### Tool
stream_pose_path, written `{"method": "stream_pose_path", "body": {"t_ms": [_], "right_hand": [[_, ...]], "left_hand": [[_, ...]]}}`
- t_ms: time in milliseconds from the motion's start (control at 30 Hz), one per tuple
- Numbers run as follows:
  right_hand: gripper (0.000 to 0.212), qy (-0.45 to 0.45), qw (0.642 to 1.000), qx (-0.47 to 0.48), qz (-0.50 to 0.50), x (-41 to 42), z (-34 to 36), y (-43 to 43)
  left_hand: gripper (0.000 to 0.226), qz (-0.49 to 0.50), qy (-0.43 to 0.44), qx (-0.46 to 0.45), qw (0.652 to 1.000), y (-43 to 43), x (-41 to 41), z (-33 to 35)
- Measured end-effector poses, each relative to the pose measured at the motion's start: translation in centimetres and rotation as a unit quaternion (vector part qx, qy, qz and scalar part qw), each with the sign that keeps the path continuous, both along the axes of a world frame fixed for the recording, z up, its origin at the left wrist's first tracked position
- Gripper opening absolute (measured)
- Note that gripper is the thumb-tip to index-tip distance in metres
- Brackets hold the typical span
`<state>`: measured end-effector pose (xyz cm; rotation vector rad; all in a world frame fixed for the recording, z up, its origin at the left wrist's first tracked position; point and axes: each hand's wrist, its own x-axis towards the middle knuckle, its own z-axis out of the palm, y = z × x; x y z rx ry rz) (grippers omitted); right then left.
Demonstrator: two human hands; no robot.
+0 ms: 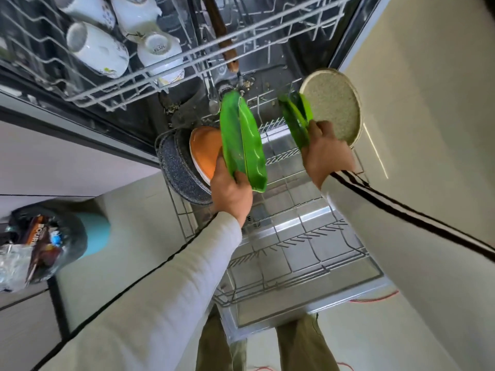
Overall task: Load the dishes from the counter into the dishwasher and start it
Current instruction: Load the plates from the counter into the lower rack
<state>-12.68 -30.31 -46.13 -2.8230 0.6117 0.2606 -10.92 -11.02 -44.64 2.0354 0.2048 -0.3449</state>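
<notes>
My left hand point(231, 191) grips a green leaf-shaped dish point(243, 141) by its near edge, held upright over the dishwasher's pulled-out lower rack point(294, 266). My right hand point(328, 153) grips another green dish point(296, 116) together with a round speckled beige plate point(333, 105), both held on edge above the rack's right side. An orange plate point(205, 149) and a dark speckled pan point(178, 167) stand in the rack's far left corner. Several white mugs point(96, 49) sit upside down in the upper rack point(171, 73).
A wooden-handled utensil point(221, 33) lies across the upper rack. Food scraps litter the dishwasher floor point(257, 84). A teal bin with a full black bag point(51, 245) stands at the left on the tiled floor. A white wall runs along the right.
</notes>
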Motion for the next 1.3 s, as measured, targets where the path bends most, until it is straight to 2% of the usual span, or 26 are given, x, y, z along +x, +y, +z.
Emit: {"method": "stream_pose_path", "body": {"t_ms": [100,200,267,400,433,567,633,733,800,833,867,900,933,967,1000,1067,1100,1133,1200,1233,1267,1300], "right_hand": [[0.059,-0.014,0.999,-0.029,0.023,1.2,-1.7,1.6],[0.065,0.004,0.998,-0.063,0.004,1.4,-3.4,2.6],[0.062,0.025,0.996,-0.083,-0.009,1.3,-4.8,3.1],[0.035,0.036,0.994,-0.077,-0.070,1.7,-6.2,3.2],[0.033,0.051,0.993,-0.084,-0.067,1.6,-6.5,2.8],[0.050,0.141,0.986,-0.089,-0.026,-0.4,-7.4,1.0],[0.050,0.117,0.990,-0.071,-0.018,-1.8,-7.0,1.1],[0.048,-0.005,0.998,-0.038,-0.043,-3.7,-5.0,2.4],[0.055,-0.049,0.991,0.056,-0.112,-5.3,-4.3,4.1],[0.064,-0.035,0.972,0.152,-0.178,-5.8,-4.0,5.1],[0.071,-0.012,0.923,0.280,-0.263,-6.1,-3.8,6.1],[0.070,0.009,0.835,0.420,-0.354,-6.2,-3.2,6.9],[0.060,0.029,0.737,0.533,-0.415,-6.3,-2.8,7.4],[0.046,0.034,0.667,0.597,-0.443,-6.4,-2.4,7.7],[0.035,0.027,0.651,0.618,-0.440,-6.3,-2.2,7.8],[0.021,-0.005,0.691,0.595,-0.411,-5.4,-1.8,7.5],[0.021,-0.023,0.722,0.569,-0.393,-4.9,-1.7,7.3],[0.025,-0.039,0.771,0.522,-0.362,-4.4,-1.6,6.9],[0.035,-0.050,0.895,0.353,-0.269,-3.6,-1.4,5.9],[0.035,-0.045,0.936,0.266,-0.225,-3.3,-1.2,5.4],[0.032,-0.043,0.957,0.207,-0.198,-3.0,-1.0,4.9],[0.028,-0.037,0.970,0.166,-0.174,-2.8,-0.8,4.5]], "left_hand": [[0.061,-0.028,-0.013,-0.018,0.999,-0.2,0.5,-0.9],[0.063,-0.057,-0.015,-0.028,0.998,-0.3,0.7,-1.5],[0.062,-0.064,-0.013,-0.032,0.997,-0.3,0.6,-1.8],[0.066,-0.079,-0.018,-0.039,0.996,-0.3,0.4,-3.4],[0.066,-0.081,-0.020,-0.030,0.996,-0.2,0.3,-3.9],[0.066,-0.083,-0.021,-0.006,0.996,-0.5,-0.6,-4.4],[0.064,-0.067,-0.009,-0.015,0.998,-0.6,-1.3,-4.2],[0.057,-0.013,0.027,-0.023,0.999,-0.6,-2.0,-4.3],[0.049,0.094,0.100,-0.118,0.984,-1.2,-2.3,-3.5],[0.045,0.153,0.142,-0.179,0.961,-1.6,-2.4,-2.8],[0.042,0.199,0.183,-0.225,0.936,-2.1,-2.6,-2.2],[0.039,0.221,0.215,-0.234,0.922,-2.4,-2.9,-1.6],[0.034,0.234,0.239,-0.227,0.914,-2.6,-3.2,-1.4],[0.029,0.242,0.249,-0.221,0.911,-2.6,-3.5,-1.1],[0.024,0.248,0.256,-0.224,0.907,-2.5,-3.6,-1.1],[0.019,0.238,0.280,-0.238,0.899,-2.2,-3.2,-1.4],[0.021,0.217,0.289,-0.240,0.901,-2.2,-2.9,-1.8],[0.032,0.187,0.293,-0.227,0.910,-2.1,-2.6,-2.3],[0.061,0.059,0.267,-0.101,0.956,-1.9,-2.0,-3.2],[0.066,-0.037,0.231,-0.006,0.972,-1.7,-1.7,-3.7],[0.067,-0.142,0.181,0.083,0.970,-1.3,-1.4,-4.1],[0.068,-0.242,0.115,0.169,0.948,-0.9,-1.0,-4.5]]}}
